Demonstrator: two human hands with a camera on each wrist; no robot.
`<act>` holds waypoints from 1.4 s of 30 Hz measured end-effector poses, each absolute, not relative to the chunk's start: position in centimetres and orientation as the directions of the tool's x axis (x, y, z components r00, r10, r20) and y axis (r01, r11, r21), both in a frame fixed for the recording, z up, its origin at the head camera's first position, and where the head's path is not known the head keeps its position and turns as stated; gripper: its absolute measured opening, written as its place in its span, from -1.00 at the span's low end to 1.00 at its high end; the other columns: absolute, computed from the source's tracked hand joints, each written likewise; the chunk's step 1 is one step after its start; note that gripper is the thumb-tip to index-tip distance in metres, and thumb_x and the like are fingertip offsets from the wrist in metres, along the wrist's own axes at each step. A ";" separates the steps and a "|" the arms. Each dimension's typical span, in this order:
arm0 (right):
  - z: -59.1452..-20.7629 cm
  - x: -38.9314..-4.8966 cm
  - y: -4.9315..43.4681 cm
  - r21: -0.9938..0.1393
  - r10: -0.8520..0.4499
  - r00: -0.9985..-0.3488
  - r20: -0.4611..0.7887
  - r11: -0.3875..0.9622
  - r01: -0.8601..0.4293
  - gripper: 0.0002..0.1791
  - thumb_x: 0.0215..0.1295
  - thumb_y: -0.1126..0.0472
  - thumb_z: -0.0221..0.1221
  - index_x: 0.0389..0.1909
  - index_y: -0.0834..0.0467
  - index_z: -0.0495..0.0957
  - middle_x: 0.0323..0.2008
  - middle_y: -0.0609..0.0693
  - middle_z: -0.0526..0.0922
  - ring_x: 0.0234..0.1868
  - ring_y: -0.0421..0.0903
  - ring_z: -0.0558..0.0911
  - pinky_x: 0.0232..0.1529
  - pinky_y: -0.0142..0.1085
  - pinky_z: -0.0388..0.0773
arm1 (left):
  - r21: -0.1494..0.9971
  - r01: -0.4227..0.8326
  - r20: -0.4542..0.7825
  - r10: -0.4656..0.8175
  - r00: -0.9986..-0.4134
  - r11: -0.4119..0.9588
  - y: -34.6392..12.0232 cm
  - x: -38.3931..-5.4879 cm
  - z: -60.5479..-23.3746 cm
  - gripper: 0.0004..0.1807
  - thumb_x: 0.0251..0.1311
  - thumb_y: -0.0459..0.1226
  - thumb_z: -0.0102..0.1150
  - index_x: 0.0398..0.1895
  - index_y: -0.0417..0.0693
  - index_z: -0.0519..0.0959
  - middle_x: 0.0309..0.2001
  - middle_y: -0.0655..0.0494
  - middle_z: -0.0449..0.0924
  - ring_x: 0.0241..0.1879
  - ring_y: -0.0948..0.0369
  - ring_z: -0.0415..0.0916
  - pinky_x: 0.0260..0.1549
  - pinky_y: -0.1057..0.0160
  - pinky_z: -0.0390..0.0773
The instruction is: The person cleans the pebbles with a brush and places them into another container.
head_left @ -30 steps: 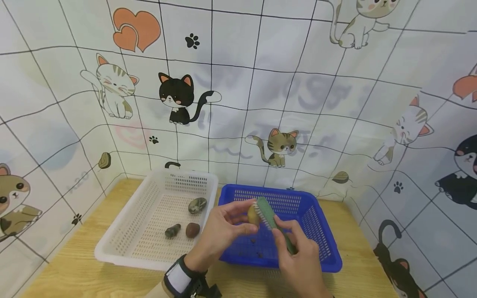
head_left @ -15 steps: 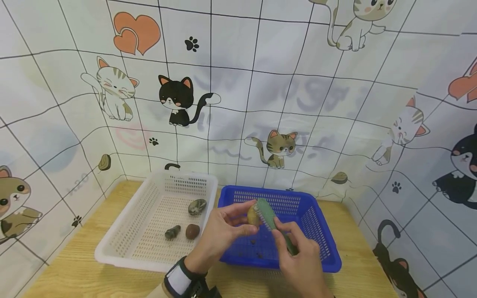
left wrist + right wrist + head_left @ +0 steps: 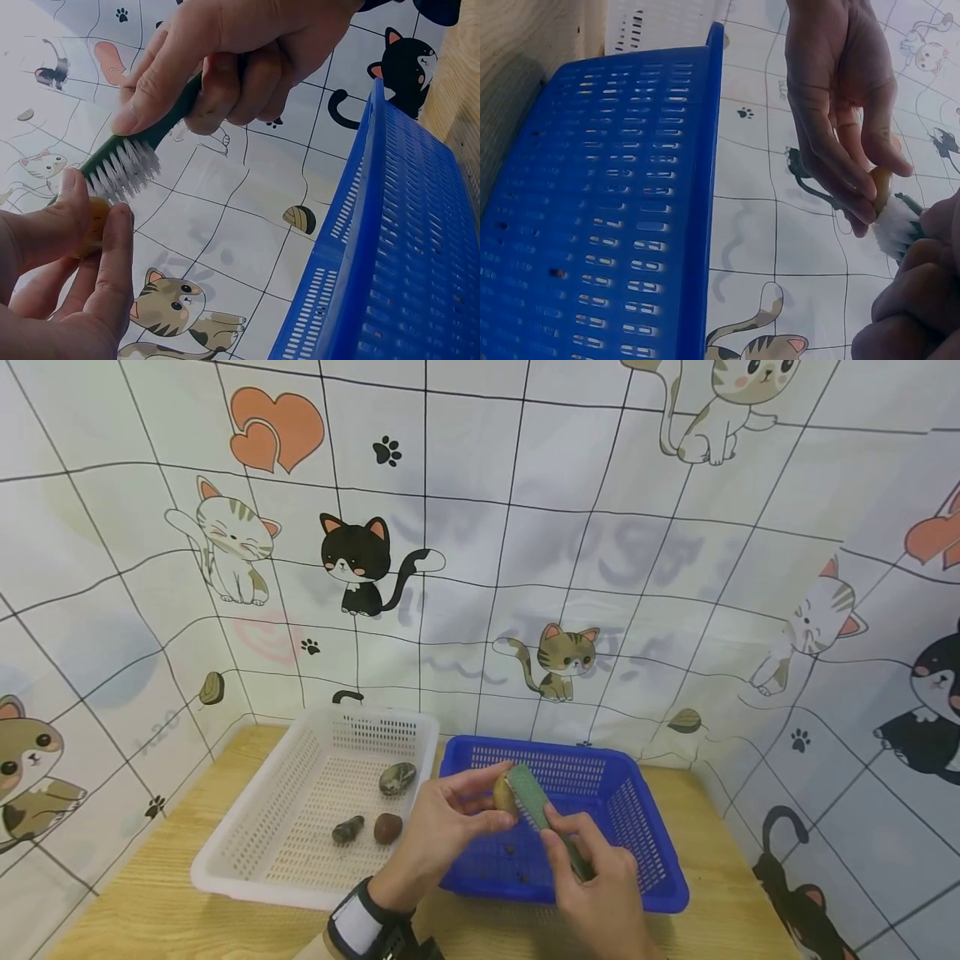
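Observation:
My left hand [image 3: 448,817] pinches a yellowish-brown stone [image 3: 504,793] between thumb and fingers, above the blue basket [image 3: 663,860]. Gripped by its handle in my right hand [image 3: 600,881] is a green brush [image 3: 531,793], its head against the stone. In the left wrist view the white bristles [image 3: 124,171] face down onto the stone [image 3: 96,225], which the fingers partly cover. The right wrist view shows the bristles [image 3: 894,229] right at the stone [image 3: 881,186]. Small dark crumbs [image 3: 522,877] lie on the blue basket's floor.
A white basket [image 3: 225,881] stands left of the blue one, holding a mottled stone [image 3: 397,778], a reddish-brown stone [image 3: 387,828] and a dark knobbly stone [image 3: 347,830]. Both baskets rest on a wooden table [image 3: 150,914]. A cat-print sheet [image 3: 465,543] hangs behind and at the sides.
The brush has slid slightly down and left along the stone, my right hand shifting with it. My left hand keeps its pinch on the stone, nearly still. The baskets have not moved.

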State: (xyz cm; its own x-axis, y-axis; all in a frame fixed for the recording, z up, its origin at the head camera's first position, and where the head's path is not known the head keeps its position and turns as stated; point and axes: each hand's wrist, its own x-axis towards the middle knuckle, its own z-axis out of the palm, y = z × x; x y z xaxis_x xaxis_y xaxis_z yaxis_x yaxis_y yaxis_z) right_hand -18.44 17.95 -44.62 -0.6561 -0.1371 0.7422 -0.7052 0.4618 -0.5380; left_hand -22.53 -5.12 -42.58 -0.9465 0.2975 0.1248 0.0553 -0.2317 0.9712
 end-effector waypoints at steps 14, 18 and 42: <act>-45.0 -18.0 17.4 -0.528 -0.166 -0.621 0.766 0.388 -0.755 -0.62 0.42 0.64 0.39 0.13 0.25 0.72 -0.58 -0.05 0.73 -0.62 -0.71 0.09 -0.73 -0.71 0.23 | 0.972 0.046 0.115 0.297 -0.948 -0.229 -4.7 -22.3 -42.7 -0.31 0.35 -0.40 0.67 0.55 -0.07 0.70 0.45 -0.09 0.80 0.23 0.15 0.90 0.23 0.22 0.89; -45.2 -18.1 17.1 -0.502 -0.165 -0.588 0.792 0.370 -0.781 -0.60 0.36 0.68 0.39 0.13 0.31 0.70 -0.47 0.07 0.83 -0.62 -0.72 0.10 -0.72 -0.70 0.30 | 0.978 0.051 0.118 0.337 -0.934 -0.202 -4.5 -22.4 -42.9 -0.34 0.36 -0.40 0.67 0.52 -0.15 0.71 0.39 -0.12 0.84 0.26 0.10 0.90 0.26 0.19 0.89; -43.5 -18.3 19.7 -0.752 0.111 -0.779 0.617 0.376 -0.542 -0.78 0.67 0.43 0.33 0.15 0.11 0.77 -0.65 -0.11 0.73 -0.78 -0.56 0.15 -0.86 -0.56 0.14 | 0.953 0.053 0.164 0.360 -0.918 -0.297 -7.8 -21.7 -42.5 -0.24 0.51 -0.42 0.52 0.71 -0.17 0.46 0.57 -0.19 0.66 0.27 0.11 0.89 0.35 0.11 0.86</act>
